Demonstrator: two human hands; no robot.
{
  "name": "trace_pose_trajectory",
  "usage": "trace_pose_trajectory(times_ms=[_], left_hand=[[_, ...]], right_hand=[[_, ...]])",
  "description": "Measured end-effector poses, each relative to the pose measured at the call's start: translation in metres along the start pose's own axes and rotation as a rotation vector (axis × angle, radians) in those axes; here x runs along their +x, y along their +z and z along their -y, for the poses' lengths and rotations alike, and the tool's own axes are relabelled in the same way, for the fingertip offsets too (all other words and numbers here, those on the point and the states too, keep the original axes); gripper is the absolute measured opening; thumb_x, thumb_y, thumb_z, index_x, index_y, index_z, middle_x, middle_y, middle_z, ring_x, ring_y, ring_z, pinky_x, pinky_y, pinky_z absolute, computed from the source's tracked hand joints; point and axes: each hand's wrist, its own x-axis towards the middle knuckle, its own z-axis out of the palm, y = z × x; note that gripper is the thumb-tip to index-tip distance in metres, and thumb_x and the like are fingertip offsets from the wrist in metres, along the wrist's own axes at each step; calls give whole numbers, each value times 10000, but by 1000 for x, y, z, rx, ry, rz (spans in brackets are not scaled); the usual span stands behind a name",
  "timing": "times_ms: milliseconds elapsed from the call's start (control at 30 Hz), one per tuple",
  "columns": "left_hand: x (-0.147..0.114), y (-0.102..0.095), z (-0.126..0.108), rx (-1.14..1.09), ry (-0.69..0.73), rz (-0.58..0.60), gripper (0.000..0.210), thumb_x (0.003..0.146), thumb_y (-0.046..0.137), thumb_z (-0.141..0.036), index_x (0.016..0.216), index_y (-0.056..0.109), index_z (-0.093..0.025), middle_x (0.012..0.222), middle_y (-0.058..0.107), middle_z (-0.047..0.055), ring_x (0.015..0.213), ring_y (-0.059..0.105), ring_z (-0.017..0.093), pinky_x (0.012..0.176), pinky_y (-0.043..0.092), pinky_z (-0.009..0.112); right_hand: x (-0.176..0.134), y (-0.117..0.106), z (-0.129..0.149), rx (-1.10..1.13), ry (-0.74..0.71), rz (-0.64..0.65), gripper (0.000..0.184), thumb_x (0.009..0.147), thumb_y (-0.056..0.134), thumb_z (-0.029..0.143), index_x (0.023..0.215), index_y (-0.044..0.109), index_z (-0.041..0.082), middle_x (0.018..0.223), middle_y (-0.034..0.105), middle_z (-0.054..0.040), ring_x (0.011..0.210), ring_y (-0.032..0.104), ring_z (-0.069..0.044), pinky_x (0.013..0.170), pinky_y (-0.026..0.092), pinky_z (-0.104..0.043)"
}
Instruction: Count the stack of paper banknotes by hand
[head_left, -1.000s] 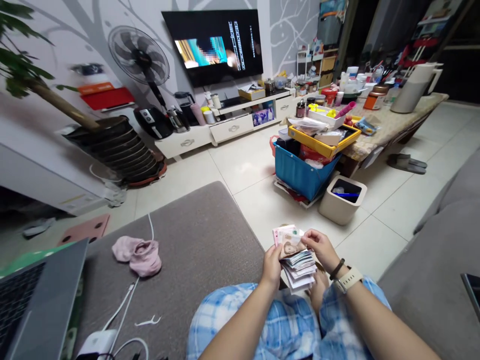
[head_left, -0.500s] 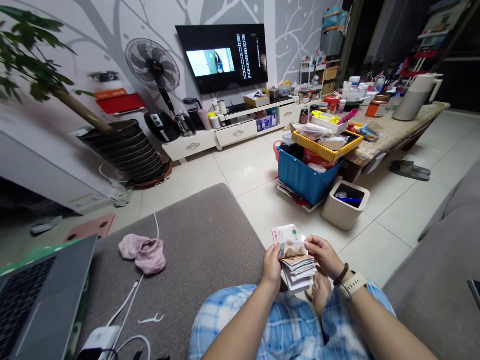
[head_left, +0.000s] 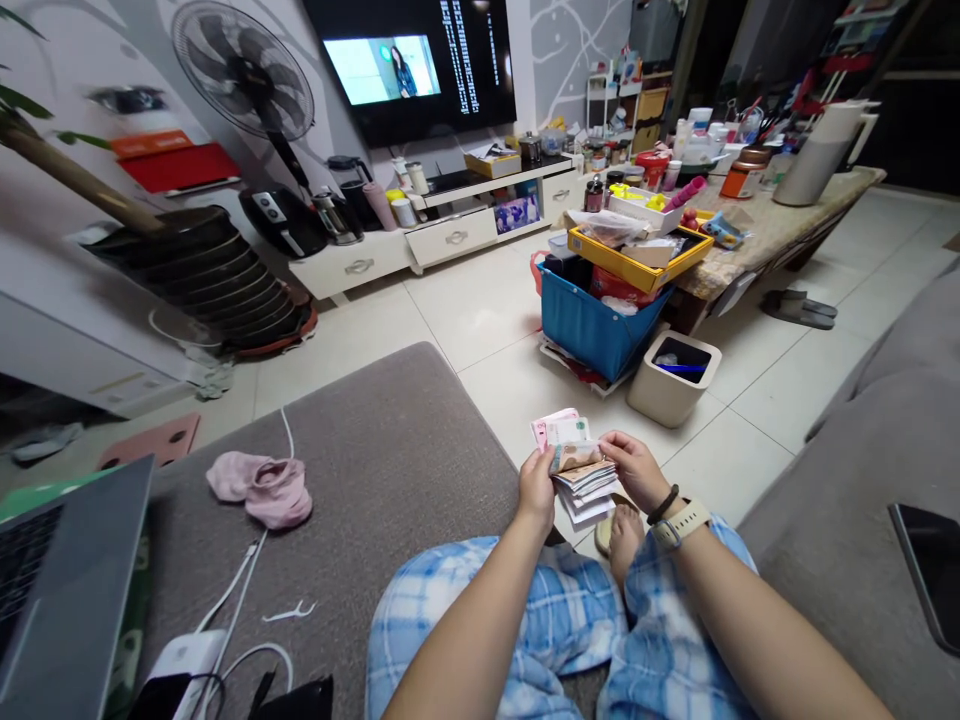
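Note:
A thick folded stack of banknotes is held in front of my knees. My left hand is closed round its left side, the thumb on top. My right hand pinches the right edge of a brownish note at the top of the stack. Beyond that note, pink and greenish notes stick out past my left fingers. The lower ends of the stack fan out in several layers. A dark bracelet and a pale-strapped watch are on my right wrist.
On the grey couch to my left lie a pink cloth item, white cables and a laptop. A phone rests at the right. Ahead stand a beige bin, a blue basket and a cluttered table.
The view has shifted, so the room sits higher and further left, and more of the phone shows. Both hands still hold the banknotes in nearly the same pose.

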Motion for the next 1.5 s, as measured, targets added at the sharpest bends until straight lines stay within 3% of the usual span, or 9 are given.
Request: trace_pose_trajectory(times_ms=[333, 600, 800, 1067, 1500], left_hand=[[-4, -1, 0, -29, -16, 39, 372, 620, 716, -335, 912, 657, -112, 903, 703, 111, 837, 654, 243, 822, 454, 372], [-9, -3, 3, 25, -41, 70, 368, 603, 736, -317, 892, 650, -106, 871, 702, 109, 812, 648, 224, 800, 452, 338], [-11, -1, 1, 43, -38, 91, 376, 597, 740, -329, 889, 654, -109, 837, 701, 97, 778, 642, 212, 788, 451, 335], [-9, -2, 3, -30, -62, -57, 247, 599, 722, -336, 722, 662, -131, 701, 658, 23, 679, 593, 148, 682, 445, 266], [-9, -4, 3, 15, -52, -47, 251, 593, 731, -353, 635, 609, -137, 558, 541, -34, 531, 481, 90, 558, 375, 219]], right_hand=[[-2, 3, 6, 6, 46, 38, 291, 720, 629, 469, 739, 582, 183, 573, 592, -1, 459, 431, -111, 456, 292, -246], [2, 2, 3, -28, -7, -117, 354, 590, 750, 429, 719, 511, 203, 527, 485, 57, 459, 388, -96, 460, 294, -235], [2, 1, 4, -37, 0, -97, 335, 587, 748, 444, 679, 554, 187, 574, 519, 30, 531, 442, -118, 509, 351, -252], [-1, 2, 7, -57, -10, -67, 295, 608, 740, 414, 644, 568, 177, 511, 468, 54, 462, 351, -83, 472, 269, -237], [1, -1, 3, -17, 19, -40, 281, 620, 737, 403, 669, 574, 180, 520, 480, 50, 449, 364, -80, 455, 275, -231]])
